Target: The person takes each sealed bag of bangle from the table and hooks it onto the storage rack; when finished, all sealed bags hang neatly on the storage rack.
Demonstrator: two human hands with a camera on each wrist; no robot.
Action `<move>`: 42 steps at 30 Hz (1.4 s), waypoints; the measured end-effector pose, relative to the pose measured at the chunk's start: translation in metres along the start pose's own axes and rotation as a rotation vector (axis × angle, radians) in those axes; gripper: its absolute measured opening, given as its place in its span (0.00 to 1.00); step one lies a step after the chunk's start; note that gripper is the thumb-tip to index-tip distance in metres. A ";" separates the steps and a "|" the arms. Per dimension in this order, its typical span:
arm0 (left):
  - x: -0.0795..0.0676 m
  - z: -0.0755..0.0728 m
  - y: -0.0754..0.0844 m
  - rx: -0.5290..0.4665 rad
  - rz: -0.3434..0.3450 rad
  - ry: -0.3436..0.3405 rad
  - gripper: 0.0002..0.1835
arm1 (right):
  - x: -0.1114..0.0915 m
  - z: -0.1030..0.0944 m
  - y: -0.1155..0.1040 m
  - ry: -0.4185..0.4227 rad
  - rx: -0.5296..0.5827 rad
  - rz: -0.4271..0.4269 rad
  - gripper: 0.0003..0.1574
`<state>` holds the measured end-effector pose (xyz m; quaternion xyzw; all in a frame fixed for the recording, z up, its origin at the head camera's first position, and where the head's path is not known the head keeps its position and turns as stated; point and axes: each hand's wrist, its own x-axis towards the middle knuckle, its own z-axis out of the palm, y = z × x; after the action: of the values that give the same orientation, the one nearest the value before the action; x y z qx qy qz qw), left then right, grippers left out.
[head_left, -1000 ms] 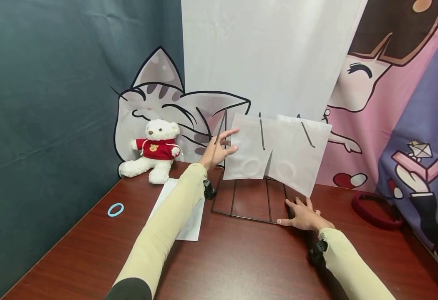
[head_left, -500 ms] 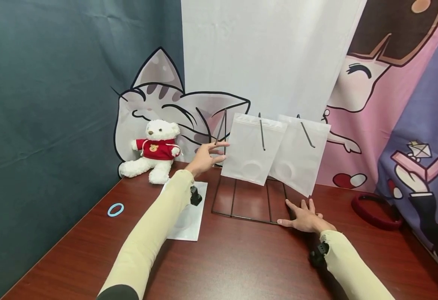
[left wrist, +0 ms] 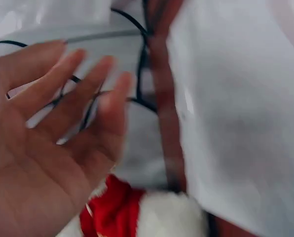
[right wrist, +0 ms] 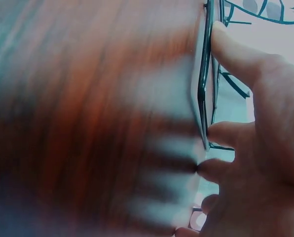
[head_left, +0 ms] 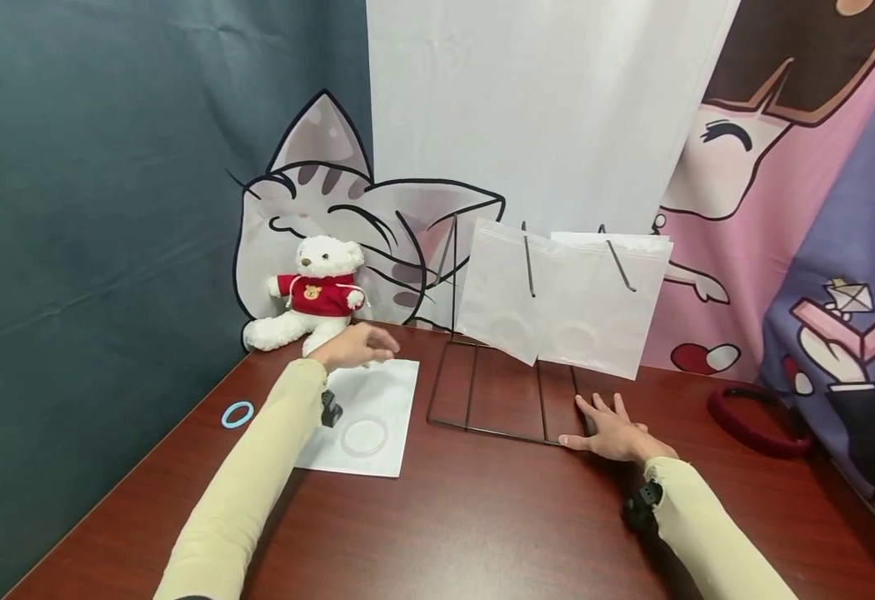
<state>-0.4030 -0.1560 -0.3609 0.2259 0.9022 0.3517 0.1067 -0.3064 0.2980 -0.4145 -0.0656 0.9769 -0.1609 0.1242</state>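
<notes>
My left hand (head_left: 358, 346) hovers with loosely bent fingers above the far edge of a white zip bag (head_left: 396, 417) lying flat on the table, a pale ring showing through it. In the left wrist view the palm and spread fingers of that hand (left wrist: 63, 128) hold nothing. My right hand (head_left: 606, 432) rests spread at the front right corner of a black wire rack (head_left: 482, 431); in the right wrist view its thumb (right wrist: 231, 49) lies along the wire. A left white bag (head_left: 499, 279) and a right white bag (head_left: 606, 304) hang from two hooks, each with a round shape inside.
A white teddy bear in a red shirt (head_left: 321, 293) sits at the back left. A blue ring (head_left: 237, 405) lies near the table's left edge, and a dark red headband (head_left: 756, 433) lies at the right. The rack's leftmost hook (head_left: 443, 258) bears no bag.
My left hand has moved from beside the leftmost hook leftward and down over the flat bag. The hanging bags have swung slightly. My right hand stays on the rack's corner.
</notes>
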 end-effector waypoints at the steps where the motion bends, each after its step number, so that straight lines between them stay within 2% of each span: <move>1: -0.004 -0.001 -0.005 0.067 -0.015 -0.008 0.16 | 0.000 0.000 0.000 -0.002 0.005 -0.005 0.66; 4: -0.020 -0.005 -0.016 0.265 -0.089 -0.004 0.15 | 0.001 0.000 0.000 -0.002 0.016 -0.030 0.66; 7: -0.037 -0.009 -0.022 0.386 -0.203 0.048 0.14 | 0.003 0.000 0.000 0.007 0.022 -0.049 0.66; 12: -0.057 -0.009 -0.024 0.446 -0.334 0.122 0.11 | 0.005 -0.001 0.000 0.030 0.004 -0.076 0.65; 15: -0.062 -0.005 -0.023 0.464 -0.369 0.101 0.11 | 0.005 0.000 0.001 0.029 0.000 -0.093 0.64; 19: -0.062 0.001 -0.024 0.460 -0.372 0.055 0.14 | 0.004 0.001 0.004 0.017 -0.002 -0.104 0.64; 22: -0.061 0.004 -0.026 0.458 -0.365 0.053 0.16 | 0.005 0.002 0.004 0.016 -0.013 -0.110 0.64; 30: -0.052 0.013 -0.030 0.427 -0.410 0.112 0.20 | 0.005 0.000 0.004 0.024 -0.035 -0.110 0.63; 37: -0.050 0.019 -0.037 0.400 -0.368 0.175 0.17 | 0.005 -0.004 0.004 -0.003 -0.045 -0.101 0.63; 42: -0.051 0.019 -0.036 0.303 -0.341 0.170 0.13 | 0.006 -0.003 0.005 -0.019 -0.027 -0.122 0.64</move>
<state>-0.3631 -0.1930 -0.3980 0.0533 0.9755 0.2068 0.0529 -0.3129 0.3022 -0.4150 -0.1283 0.9720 -0.1541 0.1223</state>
